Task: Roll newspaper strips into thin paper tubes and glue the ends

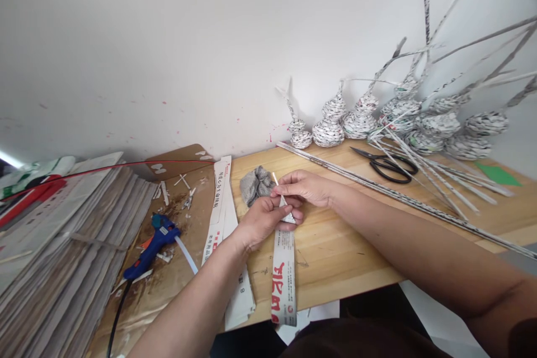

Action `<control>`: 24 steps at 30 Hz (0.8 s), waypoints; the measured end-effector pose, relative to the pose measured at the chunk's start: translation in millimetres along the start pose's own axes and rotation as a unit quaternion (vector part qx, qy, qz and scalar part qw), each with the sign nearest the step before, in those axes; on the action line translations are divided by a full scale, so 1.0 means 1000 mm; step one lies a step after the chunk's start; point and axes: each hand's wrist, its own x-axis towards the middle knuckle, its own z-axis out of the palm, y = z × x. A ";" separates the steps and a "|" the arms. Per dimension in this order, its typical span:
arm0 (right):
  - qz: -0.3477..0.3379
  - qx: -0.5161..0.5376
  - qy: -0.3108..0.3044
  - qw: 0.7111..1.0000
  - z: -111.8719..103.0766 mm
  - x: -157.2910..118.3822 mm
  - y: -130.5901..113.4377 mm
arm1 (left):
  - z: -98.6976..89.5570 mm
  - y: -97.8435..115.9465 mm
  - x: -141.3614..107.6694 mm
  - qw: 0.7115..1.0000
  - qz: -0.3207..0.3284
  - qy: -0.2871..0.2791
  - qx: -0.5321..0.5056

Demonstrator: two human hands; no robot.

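A newspaper strip (284, 274) with large red characters hangs down over the table's front edge, its upper end rolled into a narrow white cone. My left hand (268, 217) holds that rolled end between thumb and fingers. Just above it, my right hand (300, 187) pinches the thin tip of the roll. A crumpled grey cloth (255, 183) lies just behind my left hand. To the left is a stack of cut newspaper strips (224, 207).
A blue glue gun (153, 246) lies on stained cardboard at left, beside a tall newspaper stack (84, 257). Black scissors (388, 166), long paper rods (377, 193) and several woven gourd shapes (329, 128) are at right, near the wall.
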 end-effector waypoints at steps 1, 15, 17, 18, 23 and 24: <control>-0.004 0.002 0.018 1.000 0.000 0.001 0.001 | 0.000 0.000 0.000 1.000 -0.001 0.002 -0.002; -0.008 0.014 0.079 0.997 0.003 0.001 0.002 | 0.005 0.003 0.000 0.999 -0.009 0.029 0.010; -0.009 0.021 0.087 0.996 0.003 0.001 0.003 | 0.005 0.003 -0.001 0.999 -0.008 0.028 0.014; -0.004 0.020 0.079 0.997 0.003 0.001 0.003 | 0.005 0.003 -0.001 1.000 -0.005 0.025 0.014; 0.031 0.015 0.013 0.999 0.000 -0.001 -0.002 | 0.002 0.002 -0.001 1.000 -0.004 0.014 0.003; 0.026 0.021 0.027 0.999 0.000 -0.001 -0.002 | 0.002 0.001 -0.001 1.000 -0.007 0.014 0.004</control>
